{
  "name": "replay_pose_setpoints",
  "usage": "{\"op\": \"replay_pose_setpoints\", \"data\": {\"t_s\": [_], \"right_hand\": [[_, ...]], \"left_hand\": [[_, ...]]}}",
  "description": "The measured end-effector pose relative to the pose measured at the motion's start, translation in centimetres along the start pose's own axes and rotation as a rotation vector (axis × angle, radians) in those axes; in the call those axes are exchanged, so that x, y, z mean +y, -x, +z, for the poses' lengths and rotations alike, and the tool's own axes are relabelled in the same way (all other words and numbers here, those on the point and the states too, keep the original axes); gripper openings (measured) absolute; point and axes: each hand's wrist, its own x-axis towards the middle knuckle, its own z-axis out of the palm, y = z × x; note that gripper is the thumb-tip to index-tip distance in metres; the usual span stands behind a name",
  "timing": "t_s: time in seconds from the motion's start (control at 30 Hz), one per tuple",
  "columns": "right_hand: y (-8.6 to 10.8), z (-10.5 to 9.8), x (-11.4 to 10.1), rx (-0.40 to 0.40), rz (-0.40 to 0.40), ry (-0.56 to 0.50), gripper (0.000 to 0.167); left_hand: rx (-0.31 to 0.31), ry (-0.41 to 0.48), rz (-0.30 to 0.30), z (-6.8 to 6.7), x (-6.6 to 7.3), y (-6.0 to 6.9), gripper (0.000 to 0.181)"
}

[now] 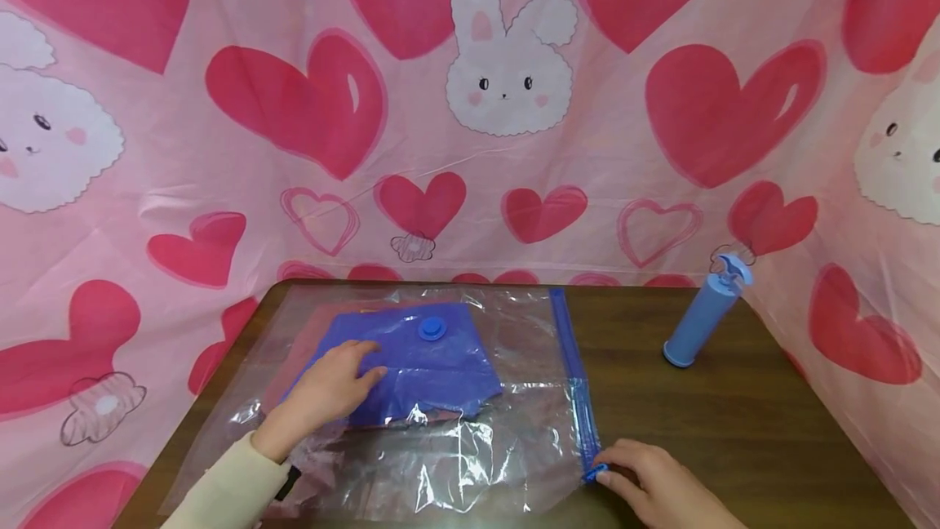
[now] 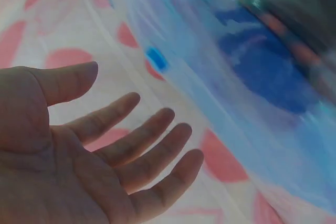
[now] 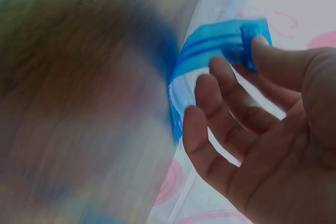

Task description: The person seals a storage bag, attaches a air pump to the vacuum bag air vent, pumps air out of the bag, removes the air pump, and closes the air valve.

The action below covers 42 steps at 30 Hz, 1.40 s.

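Observation:
A clear plastic bag [image 1: 507, 431] lies flat, with a folded blue item [image 1: 441, 374] and a reddish one inside it. A round blue valve [image 1: 432, 328] sits on its upper face. Down its right side runs a blue zip strip [image 1: 569, 341]. My right hand [image 1: 654, 480] pinches the blue slider [image 3: 251, 43] at the strip's near end between thumb and index finger, the other fingers curved. My left hand [image 1: 334, 382] is over the blue item, fingers apart and holding nothing; in the left wrist view the palm [image 2: 68, 177] shows with loosely spread fingers.
A blue hand pump [image 1: 701, 321] stands at the back right of the brown wooden table [image 1: 705, 406]. Pink cloth [image 1: 543, 153] with hearts and rabbits hangs behind the table and on both sides.

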Motion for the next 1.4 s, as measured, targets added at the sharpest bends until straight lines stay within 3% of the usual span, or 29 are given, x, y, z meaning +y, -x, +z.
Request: {"op": "replay_pose_setpoints", "data": {"t_s": [0.1, 0.2, 0.47, 0.7, 0.83, 0.97, 1.13, 1.4], "right_hand": [[-0.3, 0.0, -0.4, 0.054, 0.060, 0.016, 0.017], [-0.6, 0.1, -0.8, 0.136, 0.068, 0.041, 0.015], [-1.4, 0.3, -2.2, 0.358, 0.084, 0.040, 0.012], [-2.0, -0.2, -3.7, 0.507, 0.014, 0.077, 0.012], [-2.8, -0.4, -4.5, 0.552, -0.034, 0.072, 0.014], [-3.5, -0.7, -4.8, 0.605, -0.122, 0.099, 0.015], [-3.9, -1.3, -5.2, 0.643, -0.194, 0.124, 0.018], [-4.0, -1.6, -5.7, 0.626, -0.257, 0.120, 0.021]], "left_hand": [[-0.032, 0.030, 0.017, 0.6, 2.4, 0.0, 0.039], [-0.057, 0.068, 0.052, 1.2, 4.5, 0.2, 0.037], [-0.087, 0.130, 0.268, 3.1, 9.5, 0.4, 0.028], [-0.143, 0.146, 0.407, 4.0, 13.1, -0.1, 0.029], [-0.150, 0.128, 0.442, 4.4, 15.0, -0.8, 0.030], [-0.142, 0.131, 0.484, 5.1, 16.3, -2.0, 0.028], [-0.144, 0.199, 0.521, 5.7, 17.3, -3.2, 0.020], [-0.067, 0.204, 0.548, 6.5, 17.8, -3.8, 0.008]]}}
